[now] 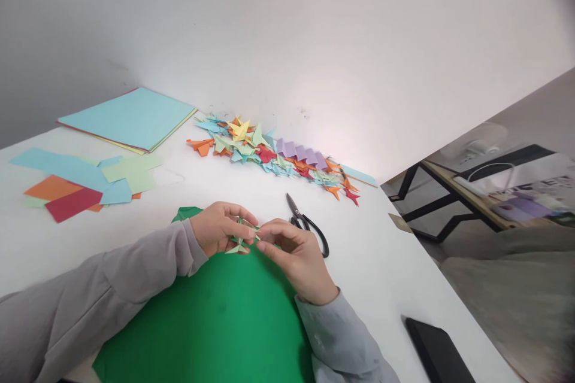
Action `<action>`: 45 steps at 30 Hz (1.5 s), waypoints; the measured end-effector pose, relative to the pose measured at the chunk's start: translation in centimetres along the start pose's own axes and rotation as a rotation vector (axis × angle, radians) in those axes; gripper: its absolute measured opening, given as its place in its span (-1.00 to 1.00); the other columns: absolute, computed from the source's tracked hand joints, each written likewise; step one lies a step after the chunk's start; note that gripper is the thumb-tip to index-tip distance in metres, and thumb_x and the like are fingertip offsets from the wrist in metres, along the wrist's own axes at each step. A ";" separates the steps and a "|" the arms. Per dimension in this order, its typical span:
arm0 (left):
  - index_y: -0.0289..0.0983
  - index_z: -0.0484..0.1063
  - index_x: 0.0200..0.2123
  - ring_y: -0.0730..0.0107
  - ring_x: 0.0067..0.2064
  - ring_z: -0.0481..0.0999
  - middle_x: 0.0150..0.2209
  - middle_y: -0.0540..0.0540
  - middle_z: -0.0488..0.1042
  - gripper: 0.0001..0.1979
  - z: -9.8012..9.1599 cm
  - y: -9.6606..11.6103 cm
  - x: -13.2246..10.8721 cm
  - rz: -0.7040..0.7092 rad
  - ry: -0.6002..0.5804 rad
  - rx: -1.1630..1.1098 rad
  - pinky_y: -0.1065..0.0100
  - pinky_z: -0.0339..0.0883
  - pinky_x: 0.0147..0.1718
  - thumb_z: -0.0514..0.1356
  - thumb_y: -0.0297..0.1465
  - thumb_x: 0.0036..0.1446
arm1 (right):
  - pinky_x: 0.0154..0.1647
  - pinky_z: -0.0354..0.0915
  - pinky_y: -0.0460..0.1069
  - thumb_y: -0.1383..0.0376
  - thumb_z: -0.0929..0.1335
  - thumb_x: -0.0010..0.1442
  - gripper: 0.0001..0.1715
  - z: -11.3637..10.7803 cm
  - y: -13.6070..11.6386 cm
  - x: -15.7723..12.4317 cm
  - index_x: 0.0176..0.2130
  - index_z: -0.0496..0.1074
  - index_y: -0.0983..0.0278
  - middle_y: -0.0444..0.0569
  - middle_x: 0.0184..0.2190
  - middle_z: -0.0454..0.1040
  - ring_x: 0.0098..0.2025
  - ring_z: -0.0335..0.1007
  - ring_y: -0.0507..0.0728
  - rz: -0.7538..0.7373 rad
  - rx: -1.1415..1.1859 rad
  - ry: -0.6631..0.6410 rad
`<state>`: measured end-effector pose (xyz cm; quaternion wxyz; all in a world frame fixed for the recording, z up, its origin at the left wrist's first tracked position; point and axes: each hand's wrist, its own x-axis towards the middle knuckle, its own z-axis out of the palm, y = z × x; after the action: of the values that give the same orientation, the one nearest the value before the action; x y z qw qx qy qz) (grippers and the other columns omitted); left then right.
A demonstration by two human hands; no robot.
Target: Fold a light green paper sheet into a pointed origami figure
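Head view showed a small pale-green folded paper piece (239,240) held just above the table, pinched from both sides. The left hand (219,228) closed its thumb and fingers on the piece from 9 o'clock, and the right hand (294,256) nipped its other end from 3 o'clock with thumb and forefinger, the remaining fingers curled. The fingertips of the two hands nearly met over the piece, hiding most of its shape. Both wrists wore grey sleeves (112,287).

Under the hands, spreading toward 6 o'clock, lay one large green sheet (211,323), with one corner poking out behind the left wrist. One pair of black-handled scissors (308,229) lay at 2 o'clock, just beside the right hand, its handles partly hidden by the knuckles, its blades shut.

Farther off at 12 to 1 o'clock, a long heap of folded paper shapes (274,152) in orange, yellow, blue, green, red and purple ran along the wall, too many and too overlapped to count. At 10 o'clock sat one stack of paper squares (130,116), light blue on top. At 9 o'clock lay loose paper scraps (81,185) in blue, pale green, orange and red, overlapping. One flat black object (438,352) rested at 4 o'clock near the edge of the white table (381,269).
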<state>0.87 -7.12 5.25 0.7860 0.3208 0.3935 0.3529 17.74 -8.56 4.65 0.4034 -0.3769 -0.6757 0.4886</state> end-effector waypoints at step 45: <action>-0.34 0.38 -0.42 0.49 -0.58 0.37 -0.60 0.05 0.36 -0.80 -0.1 0.2 -0.3 0.222 -0.007 0.542 0.44 0.23 -0.61 0.22 -0.48 -0.24 | -0.49 0.19 -0.11 0.29 0.49 -0.20 -0.84 0.3 0.4 0.1 -0.55 0.47 0.29 -0.14 -0.60 0.48 -0.53 0.31 -0.02 0.300 0.251 0.082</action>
<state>0.64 -7.23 5.46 0.6297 0.5614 0.4330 0.3175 17.46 -8.47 4.20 0.3972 -0.4396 -0.5287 0.6078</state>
